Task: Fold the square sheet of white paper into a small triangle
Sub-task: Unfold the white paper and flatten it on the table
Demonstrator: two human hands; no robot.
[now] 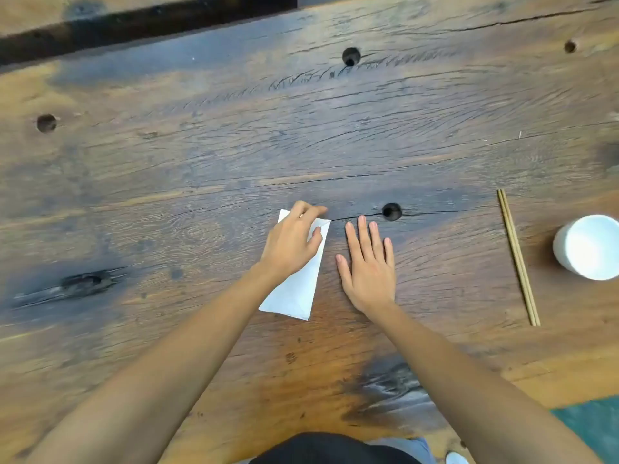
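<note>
Paper [294,289] lies flat on the wooden surface [167,162] near frame centre, already folded into a narrow strip running from 12 down to 6 o'clock, creases visible at both ends. Left hand [289,244] covers its upper half, grip curled down with thumb and fingers pressing the far end, not lifting it; right hand [368,267] sits just beside the strip at 3 o'clock, grip spread flat on bare wood, apart from the sheet. Chopsticks [518,257] and a white cup [588,247] lie well apart, further out at 3 o'clock.
</note>
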